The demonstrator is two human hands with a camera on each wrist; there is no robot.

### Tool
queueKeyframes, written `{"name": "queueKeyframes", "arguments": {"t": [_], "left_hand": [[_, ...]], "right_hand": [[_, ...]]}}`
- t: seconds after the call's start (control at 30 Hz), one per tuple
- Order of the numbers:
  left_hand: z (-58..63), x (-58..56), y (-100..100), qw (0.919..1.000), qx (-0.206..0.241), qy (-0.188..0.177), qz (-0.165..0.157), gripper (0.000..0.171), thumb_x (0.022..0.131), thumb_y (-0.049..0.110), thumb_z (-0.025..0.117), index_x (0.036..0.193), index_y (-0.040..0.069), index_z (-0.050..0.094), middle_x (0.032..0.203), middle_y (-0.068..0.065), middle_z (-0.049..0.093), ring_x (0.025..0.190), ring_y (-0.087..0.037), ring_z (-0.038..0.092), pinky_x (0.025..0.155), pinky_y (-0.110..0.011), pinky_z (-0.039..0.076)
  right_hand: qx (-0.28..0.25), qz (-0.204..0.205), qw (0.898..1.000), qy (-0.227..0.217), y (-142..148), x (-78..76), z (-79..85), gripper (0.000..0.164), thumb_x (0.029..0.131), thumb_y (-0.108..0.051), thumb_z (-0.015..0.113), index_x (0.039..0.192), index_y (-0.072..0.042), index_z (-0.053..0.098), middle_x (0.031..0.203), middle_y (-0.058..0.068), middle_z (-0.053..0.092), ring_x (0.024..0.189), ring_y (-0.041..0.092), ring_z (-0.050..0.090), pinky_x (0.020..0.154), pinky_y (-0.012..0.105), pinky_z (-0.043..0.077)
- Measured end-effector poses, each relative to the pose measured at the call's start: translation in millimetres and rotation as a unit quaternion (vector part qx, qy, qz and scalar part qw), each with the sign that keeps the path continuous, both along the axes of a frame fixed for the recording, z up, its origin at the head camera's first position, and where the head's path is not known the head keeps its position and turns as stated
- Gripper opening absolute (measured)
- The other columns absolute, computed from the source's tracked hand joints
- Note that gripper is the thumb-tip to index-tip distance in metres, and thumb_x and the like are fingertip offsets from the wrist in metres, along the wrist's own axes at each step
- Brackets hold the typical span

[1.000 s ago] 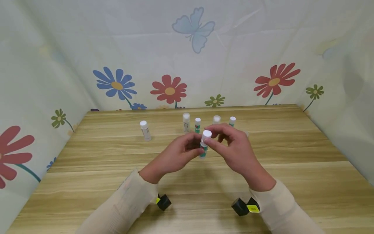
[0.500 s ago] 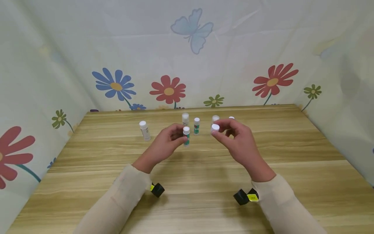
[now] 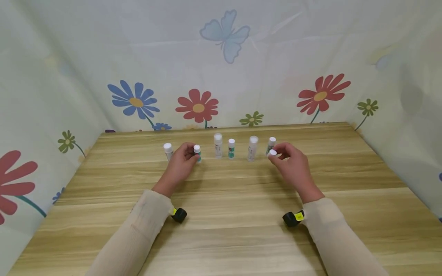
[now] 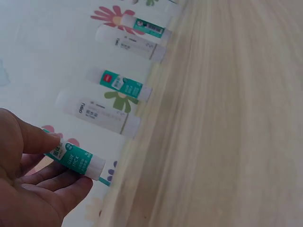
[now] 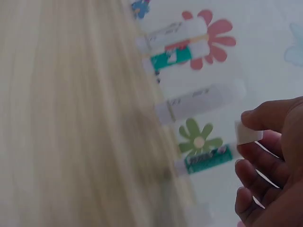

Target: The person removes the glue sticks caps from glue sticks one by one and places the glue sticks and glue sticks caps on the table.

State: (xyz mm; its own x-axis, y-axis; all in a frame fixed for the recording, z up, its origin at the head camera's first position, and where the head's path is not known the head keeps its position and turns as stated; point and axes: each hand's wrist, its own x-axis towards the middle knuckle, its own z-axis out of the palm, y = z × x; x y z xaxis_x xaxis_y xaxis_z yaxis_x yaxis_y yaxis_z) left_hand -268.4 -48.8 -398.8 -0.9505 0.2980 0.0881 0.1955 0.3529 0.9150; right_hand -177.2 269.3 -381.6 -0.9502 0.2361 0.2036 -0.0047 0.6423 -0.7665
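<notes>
My left hand (image 3: 177, 165) pinches a small glue stick (image 4: 75, 158) with a green label and a white base between thumb and fingers, held upright in the head view at the left of the row. Just left of it, a larger white glue stick (image 3: 168, 149) is partly hidden by the hand. My right hand (image 3: 293, 165) pinches a small white cap (image 5: 248, 133) between thumb and fingertips. Right behind this cap stands another green-labelled glue stick (image 5: 208, 160), which the cap overlaps in the head view.
Between the hands stand two larger white glue sticks (image 3: 218, 145) and a small green one (image 3: 231, 149) in a row on the wooden table (image 3: 228, 222). A pale blurred object (image 5: 199, 215) shows low in the right wrist view. A flowered cloth (image 3: 165, 57) hangs behind.
The white cap has come off the top of the green glue stick. My left hand has carried the stick leftward, and my right hand has carried the cap rightward.
</notes>
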Motion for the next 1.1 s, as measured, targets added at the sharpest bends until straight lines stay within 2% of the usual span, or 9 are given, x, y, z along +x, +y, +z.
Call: {"name": "queueKeyframes", "arguments": {"t": [0.13,0.33,0.5,0.77,1.1], "left_hand": [[-5.0,-2.9,-2,0.9999,-0.010,0.004,0.011,0.032,0.098,0.005,0.052,0.129,-0.001,0.045,0.131,-0.020,0.053,0.126,-0.032,0.052,0.105,-0.043,0.046],[-9.0,-5.1,-4,0.9995,-0.019,-0.002,0.025,0.035,0.098,0.004,0.052,0.132,0.000,0.042,0.133,-0.021,0.053,0.128,-0.032,0.051,0.107,-0.042,0.044],[-9.7,-5.9,-4,0.9994,-0.020,-0.013,0.024,0.035,0.099,0.006,0.052,0.133,0.001,0.042,0.135,-0.020,0.053,0.129,-0.031,0.051,0.107,-0.042,0.044],[-11.0,-7.4,-5,0.9995,-0.017,-0.013,0.021,0.034,0.099,0.005,0.051,0.132,0.000,0.043,0.133,-0.021,0.054,0.127,-0.031,0.052,0.106,-0.042,0.044],[-7.5,-5.9,-5,0.9992,-0.019,-0.027,0.022,0.035,0.099,0.004,0.050,0.133,-0.001,0.042,0.135,-0.022,0.053,0.129,-0.031,0.051,0.107,-0.043,0.044]], "right_hand": [[0.032,-0.011,0.999,-0.042,15,-4.2,-11.3,0.029,0.094,-0.027,0.062,0.117,-0.009,0.058,0.112,0.011,0.063,0.093,0.025,0.055,0.073,0.030,0.047],[0.043,-0.014,0.995,-0.085,33,-8.2,-22.1,0.031,0.093,-0.028,0.062,0.117,-0.009,0.058,0.111,0.012,0.062,0.090,0.026,0.053,0.072,0.030,0.046],[0.066,-0.008,0.994,-0.084,37,-8.1,-22.8,0.031,0.093,-0.026,0.063,0.116,-0.006,0.060,0.112,0.016,0.062,0.091,0.027,0.055,0.074,0.033,0.047],[0.116,0.005,0.991,-0.068,44,-7.6,-28.5,0.025,0.091,-0.021,0.067,0.109,-0.004,0.064,0.108,0.017,0.067,0.099,0.033,0.061,0.086,0.047,0.048],[0.118,0.006,0.991,-0.068,45,-7.3,-28.4,0.026,0.090,-0.021,0.068,0.110,-0.004,0.064,0.106,0.017,0.068,0.104,0.034,0.060,0.091,0.050,0.046]]}}
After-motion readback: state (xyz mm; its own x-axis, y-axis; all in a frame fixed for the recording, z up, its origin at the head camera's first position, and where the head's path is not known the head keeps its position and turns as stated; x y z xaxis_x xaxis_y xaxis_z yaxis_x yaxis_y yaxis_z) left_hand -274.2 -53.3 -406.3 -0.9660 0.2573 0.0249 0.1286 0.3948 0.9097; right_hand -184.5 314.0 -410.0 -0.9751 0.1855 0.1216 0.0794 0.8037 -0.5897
